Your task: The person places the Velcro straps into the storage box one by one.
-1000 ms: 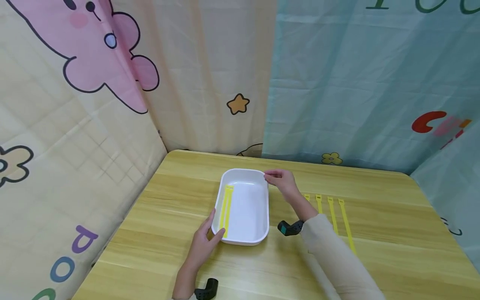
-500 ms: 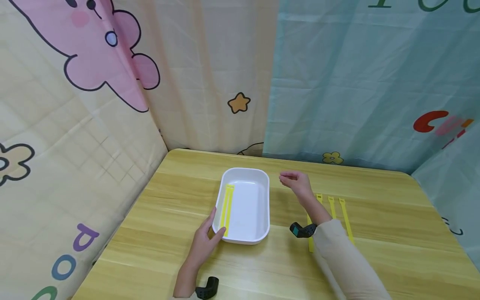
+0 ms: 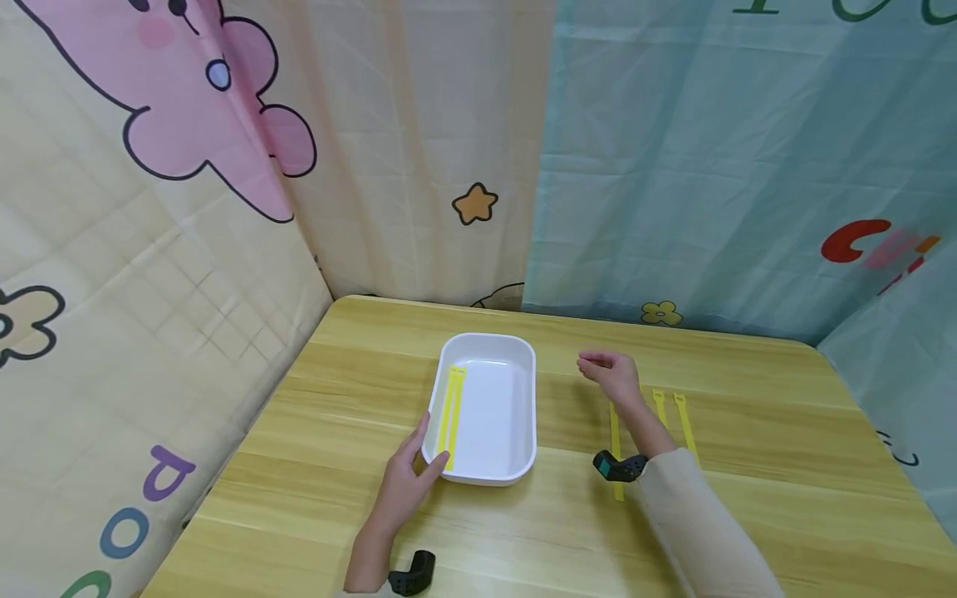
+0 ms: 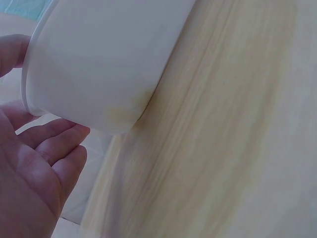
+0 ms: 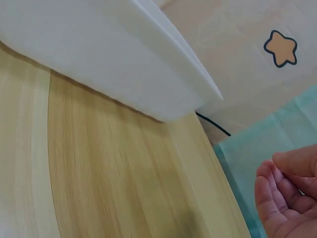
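My left hand (image 3: 400, 488) holds the near-left corner of a white plastic tray (image 3: 495, 423), with the thumb over the rim and the other fingers outside the wall. Two yellow cable ties (image 3: 452, 419) lie side by side along the tray's left side. To the right of the tray, apart from it, my right hand (image 3: 613, 376) hovers over the table with its fingers loosely bent and nothing between them. Several more yellow cable ties (image 3: 684, 422) lie on the table under and beside the right forearm, which partly hides them. In the right wrist view the fingertips (image 5: 270, 168) look bare.
The wooden table (image 3: 329, 399) bears the tray and the ties. A patterned curtain (image 3: 419, 149) hangs behind it and along the left. Each wrist wears a black camera (image 3: 619, 467).
My right hand has moved from the tray's far-right corner to the right, toward the ties on the table. The left hand and the tray stay in place.
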A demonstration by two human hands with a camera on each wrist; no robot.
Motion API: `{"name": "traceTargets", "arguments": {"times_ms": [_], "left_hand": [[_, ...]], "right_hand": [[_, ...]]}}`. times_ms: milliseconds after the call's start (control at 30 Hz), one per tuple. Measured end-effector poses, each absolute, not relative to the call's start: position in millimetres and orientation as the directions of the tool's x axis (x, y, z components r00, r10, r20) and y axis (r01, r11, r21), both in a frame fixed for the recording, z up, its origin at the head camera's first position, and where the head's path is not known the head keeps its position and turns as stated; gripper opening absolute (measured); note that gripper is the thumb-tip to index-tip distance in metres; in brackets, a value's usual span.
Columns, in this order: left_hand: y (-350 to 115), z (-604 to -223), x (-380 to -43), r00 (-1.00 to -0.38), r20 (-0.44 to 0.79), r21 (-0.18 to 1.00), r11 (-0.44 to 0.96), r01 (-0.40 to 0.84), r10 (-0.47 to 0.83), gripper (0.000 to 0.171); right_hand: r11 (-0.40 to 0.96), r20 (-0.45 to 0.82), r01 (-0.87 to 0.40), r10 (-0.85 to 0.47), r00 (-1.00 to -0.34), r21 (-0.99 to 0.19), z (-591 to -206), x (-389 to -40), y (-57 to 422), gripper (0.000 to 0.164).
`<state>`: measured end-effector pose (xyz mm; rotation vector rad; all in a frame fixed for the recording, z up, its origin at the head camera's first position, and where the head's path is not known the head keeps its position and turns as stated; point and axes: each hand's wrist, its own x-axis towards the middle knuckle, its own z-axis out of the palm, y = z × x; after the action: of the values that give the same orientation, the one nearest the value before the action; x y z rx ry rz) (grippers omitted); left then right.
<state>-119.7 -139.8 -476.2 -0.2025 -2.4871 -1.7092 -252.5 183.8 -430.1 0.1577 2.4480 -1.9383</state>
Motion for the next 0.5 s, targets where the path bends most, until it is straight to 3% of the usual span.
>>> {"name": "traceTargets", "arguments": {"times_ms": [200,500], "left_hand": [[-139,-480,-121,-0.985,0.163,0.922,0.347,0.169,0.048,0.070],[-132,-442,-106,-0.989,0.145,0.916,0.373,0.148,0.038,0.064]], "right_hand": [[0.315,-0.071,0.084,0.052,-0.996,-0.945,-435,-250,205,0.036],[0.374,-0.082,0.112,0.096,-0.992,-0.921,-438,-247,215,0.033]]}}
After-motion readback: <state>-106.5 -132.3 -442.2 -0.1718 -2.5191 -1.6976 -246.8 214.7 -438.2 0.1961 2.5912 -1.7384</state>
